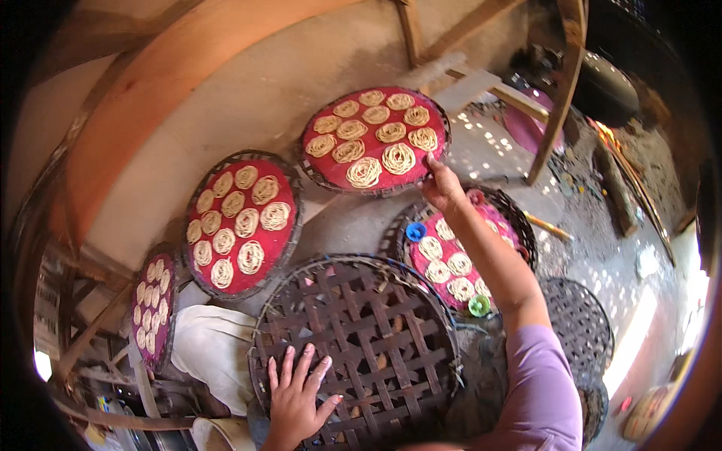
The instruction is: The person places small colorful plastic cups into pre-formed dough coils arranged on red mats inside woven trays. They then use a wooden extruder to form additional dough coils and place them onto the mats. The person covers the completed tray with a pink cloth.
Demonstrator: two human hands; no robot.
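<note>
My right hand (442, 185) reaches forward and grips the near right rim of a round woven tray (304, 159) lined with red cloth. On that cloth lie several pale coiled swirls (364, 172) of what looks like thin dough strands. Fingers spread, my left hand (298, 400) lies flat on a dark open-weave round tray (376, 319) directly before me. Under my right forearm is another round tray (532, 248) with pink cloth and swirls, partly hidden by the arm. It also holds a blue cup (415, 231) and a green cup (479, 304).
Two more swirl-covered trays stand tilted at the left, a larger one (282, 201) and a smaller one (138, 319). A white sack (214, 349) lies beside them. At right are a dark woven tray (575, 319), a wooden post (560, 113), sticks (639, 188) and a dark pot (609, 86).
</note>
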